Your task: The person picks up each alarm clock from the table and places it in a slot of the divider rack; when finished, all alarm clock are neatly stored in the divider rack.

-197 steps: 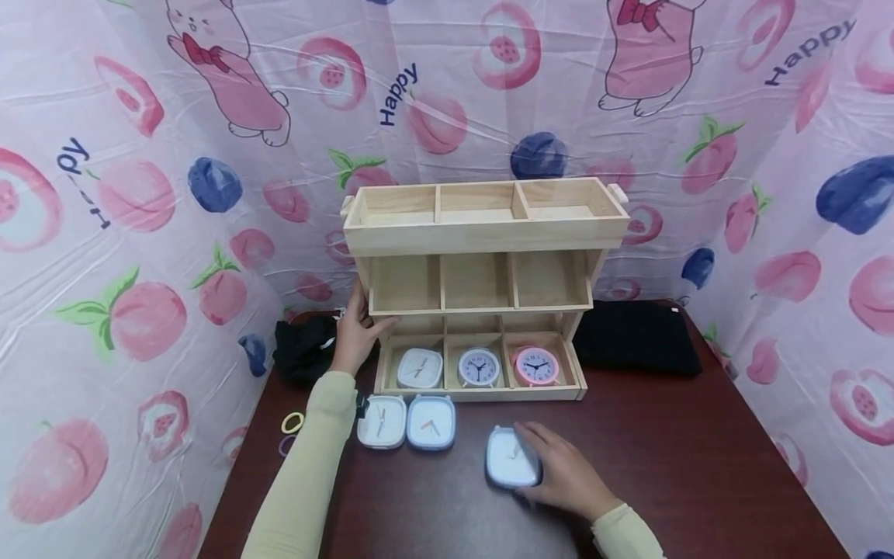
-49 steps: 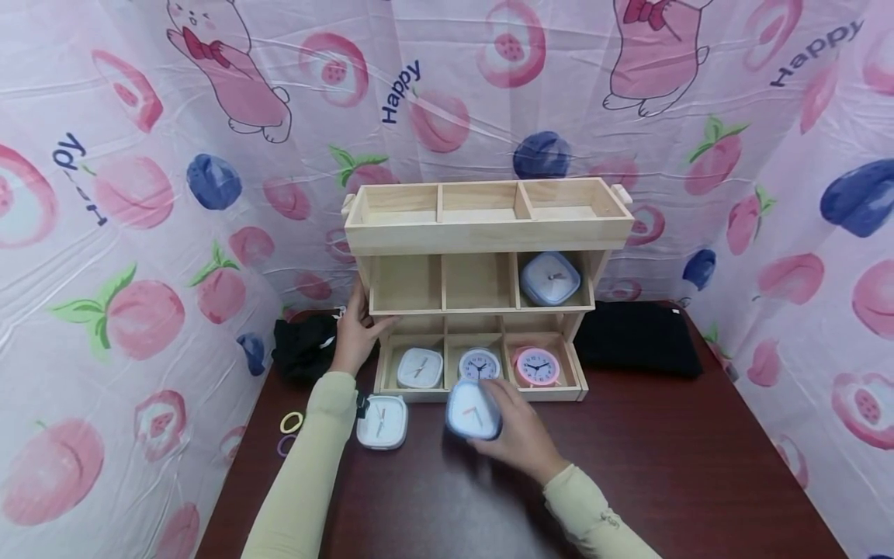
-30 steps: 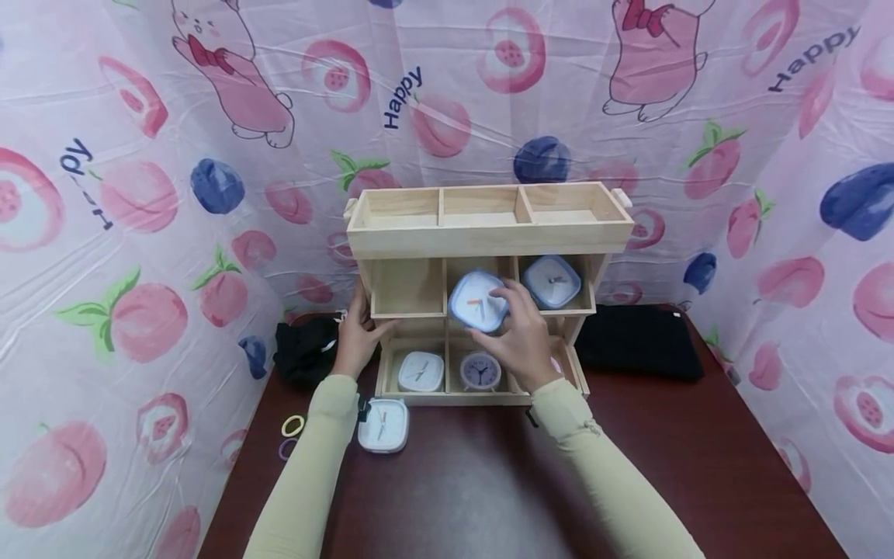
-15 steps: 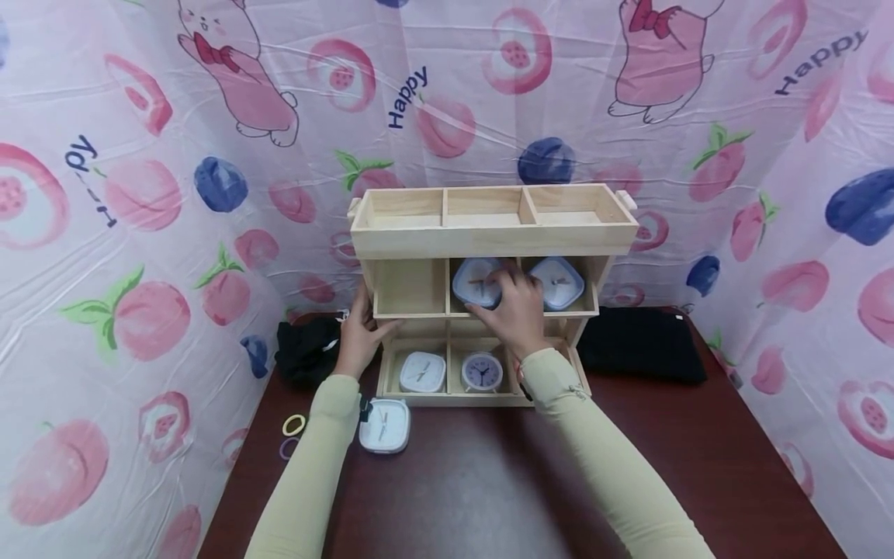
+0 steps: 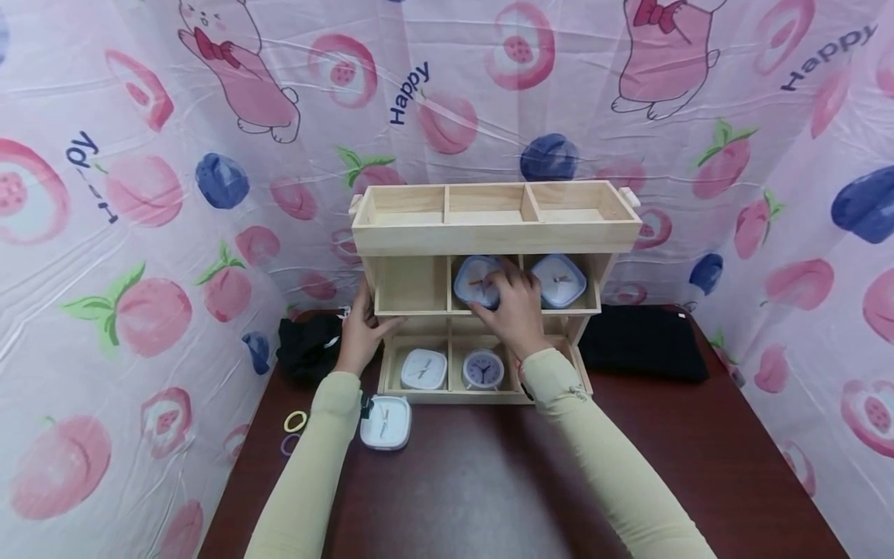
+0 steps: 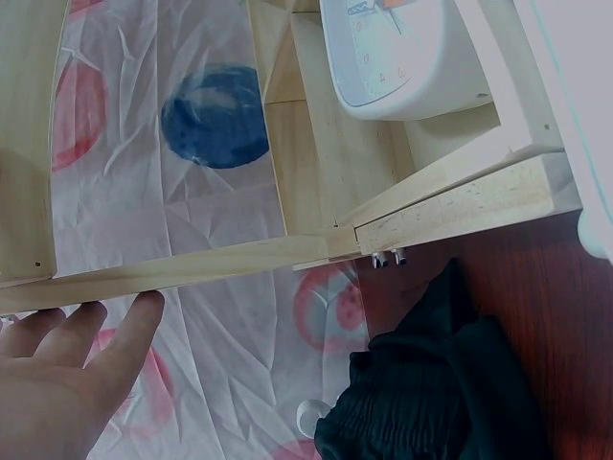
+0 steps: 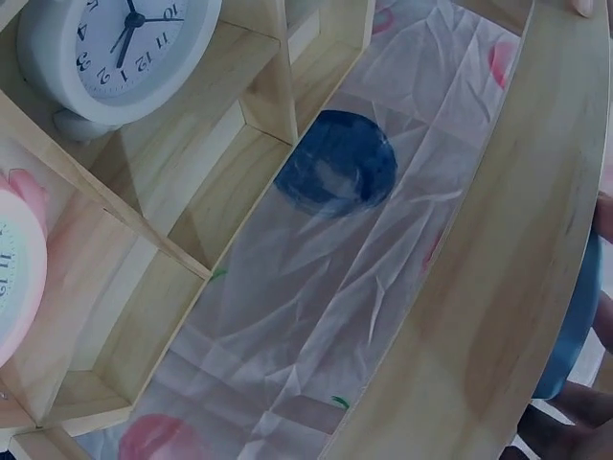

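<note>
My right hand (image 5: pixel 515 307) grips a blue square alarm clock (image 5: pixel 473 281) inside the middle compartment of the wooden rack's (image 5: pixel 496 239) second tier. Part of that clock's face is behind the fingers. To its right, another blue square alarm clock (image 5: pixel 560 281) leans in the right compartment. My left hand (image 5: pixel 358 334) rests against the rack's left side; in the left wrist view its straight fingertips touch the wooden upright (image 6: pixel 192 266). The bottom tier holds a white square clock (image 5: pixel 424 369), a round lavender clock (image 5: pixel 483 369) and a pink clock (image 7: pixel 17 268), hidden behind my right arm in the head view.
A white square clock (image 5: pixel 386 423) lies on the dark table (image 5: pixel 433 497) by my left wrist. Yellow (image 5: pixel 295 421) and purple rings (image 5: pixel 289 444) lie further left. Black cloth (image 5: pixel 307 345) and a flat black item (image 5: pixel 642 341) flank the rack. Patterned fabric hangs behind.
One blue clock went from the table into the second tier's right compartment. My right hand then lifted the other blue clock up into the middle compartment. My left hand stayed put.
</note>
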The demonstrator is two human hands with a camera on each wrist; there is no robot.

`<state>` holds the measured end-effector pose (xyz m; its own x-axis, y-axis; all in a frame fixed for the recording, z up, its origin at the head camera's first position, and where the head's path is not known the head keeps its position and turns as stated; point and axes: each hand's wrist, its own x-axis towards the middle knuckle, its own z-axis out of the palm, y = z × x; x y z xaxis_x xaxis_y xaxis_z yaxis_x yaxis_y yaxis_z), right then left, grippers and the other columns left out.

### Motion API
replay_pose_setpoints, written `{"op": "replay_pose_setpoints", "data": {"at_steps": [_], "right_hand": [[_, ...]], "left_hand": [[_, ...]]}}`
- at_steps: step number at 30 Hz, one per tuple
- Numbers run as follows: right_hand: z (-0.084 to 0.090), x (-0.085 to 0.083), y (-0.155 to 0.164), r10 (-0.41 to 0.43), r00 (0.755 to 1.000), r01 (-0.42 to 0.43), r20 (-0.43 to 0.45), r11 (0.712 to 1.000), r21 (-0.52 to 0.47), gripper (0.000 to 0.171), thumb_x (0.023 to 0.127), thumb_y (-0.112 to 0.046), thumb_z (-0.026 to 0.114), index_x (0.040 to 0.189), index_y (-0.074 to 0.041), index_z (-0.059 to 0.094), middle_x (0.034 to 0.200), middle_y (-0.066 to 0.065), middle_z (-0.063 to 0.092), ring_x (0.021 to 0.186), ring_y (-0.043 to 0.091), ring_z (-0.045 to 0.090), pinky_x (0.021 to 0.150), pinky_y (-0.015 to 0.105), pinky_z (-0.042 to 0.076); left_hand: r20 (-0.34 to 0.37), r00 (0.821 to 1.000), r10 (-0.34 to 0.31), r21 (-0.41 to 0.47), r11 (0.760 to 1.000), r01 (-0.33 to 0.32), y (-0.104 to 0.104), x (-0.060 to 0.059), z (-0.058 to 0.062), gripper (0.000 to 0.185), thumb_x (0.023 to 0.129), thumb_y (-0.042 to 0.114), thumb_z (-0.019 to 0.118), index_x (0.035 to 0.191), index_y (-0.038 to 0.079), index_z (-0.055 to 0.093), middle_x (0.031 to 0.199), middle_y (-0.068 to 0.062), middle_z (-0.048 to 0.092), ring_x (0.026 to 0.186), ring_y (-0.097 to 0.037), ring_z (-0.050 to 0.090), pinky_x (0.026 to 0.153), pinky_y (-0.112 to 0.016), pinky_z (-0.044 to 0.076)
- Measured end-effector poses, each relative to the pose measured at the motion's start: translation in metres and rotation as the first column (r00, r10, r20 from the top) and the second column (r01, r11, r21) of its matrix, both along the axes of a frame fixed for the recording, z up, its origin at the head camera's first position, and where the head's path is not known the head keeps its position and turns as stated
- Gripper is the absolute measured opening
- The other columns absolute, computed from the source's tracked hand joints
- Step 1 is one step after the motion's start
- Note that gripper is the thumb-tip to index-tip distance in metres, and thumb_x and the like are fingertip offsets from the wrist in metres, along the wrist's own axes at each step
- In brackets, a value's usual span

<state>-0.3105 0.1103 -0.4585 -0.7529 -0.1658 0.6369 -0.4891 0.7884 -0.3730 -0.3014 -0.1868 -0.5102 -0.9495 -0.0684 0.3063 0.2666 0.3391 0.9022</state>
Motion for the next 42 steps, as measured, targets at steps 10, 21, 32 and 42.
{"op": "replay_pose_setpoints", "data": {"at_steps": [10, 21, 32, 42], "right_hand": [[-0.024, 0.043, -0.021, 0.104, 0.961, -0.135, -0.256, 0.985, -0.108, 0.028, 0.085, -0.022, 0.089, 0.100, -0.003, 0.074, 0.122, 0.022, 0.071, 0.118, 0.041, 0.063, 0.101, 0.060, 0.052], [-0.097, 0.116, -0.078, 0.283, 0.956, -0.289, 0.080, 0.953, 0.088, 0.057, 0.083, -0.047, 0.090, 0.122, -0.010, 0.071, 0.115, 0.004, 0.065, 0.108, 0.023, 0.061, 0.098, 0.043, 0.056], [-0.131, 0.126, -0.113, 0.229, 0.926, -0.300, 0.301, 0.929, 0.217, 0.098, 0.067, -0.069, 0.093, 0.142, -0.016, 0.059, 0.135, 0.003, 0.058, 0.124, 0.022, 0.055, 0.111, 0.043, 0.052], [-0.131, 0.124, -0.137, 0.193, 0.911, -0.298, 0.365, 0.919, 0.259, 0.104, 0.065, -0.069, 0.094, 0.147, -0.015, 0.058, 0.145, 0.010, 0.059, 0.130, 0.025, 0.055, 0.115, 0.043, 0.052]], "left_hand": [[-0.007, 1.000, -0.010, 0.008, 1.000, 0.010, 0.000, -0.003, -0.002, 0.112, 0.092, 0.016, 0.086, 0.171, 0.043, 0.011, 0.177, -0.005, 0.029, 0.157, -0.035, 0.043, 0.126, -0.051, 0.042], [-0.021, 1.000, -0.008, 0.010, 1.000, 0.008, -0.001, -0.002, 0.002, 0.111, 0.092, 0.015, 0.086, 0.173, 0.037, 0.012, 0.175, -0.012, 0.032, 0.155, -0.037, 0.045, 0.126, -0.054, 0.043], [0.025, 1.000, -0.018, 0.017, 1.000, 0.018, -0.002, 0.000, -0.001, 0.113, 0.093, 0.020, 0.086, 0.171, 0.043, 0.008, 0.178, -0.008, 0.026, 0.159, -0.034, 0.040, 0.128, -0.054, 0.040], [0.015, 1.000, -0.017, 0.009, 1.000, 0.016, -0.003, -0.001, -0.001, 0.111, 0.093, 0.021, 0.086, 0.171, 0.042, 0.010, 0.177, -0.008, 0.028, 0.158, -0.035, 0.040, 0.127, -0.055, 0.040]]}}
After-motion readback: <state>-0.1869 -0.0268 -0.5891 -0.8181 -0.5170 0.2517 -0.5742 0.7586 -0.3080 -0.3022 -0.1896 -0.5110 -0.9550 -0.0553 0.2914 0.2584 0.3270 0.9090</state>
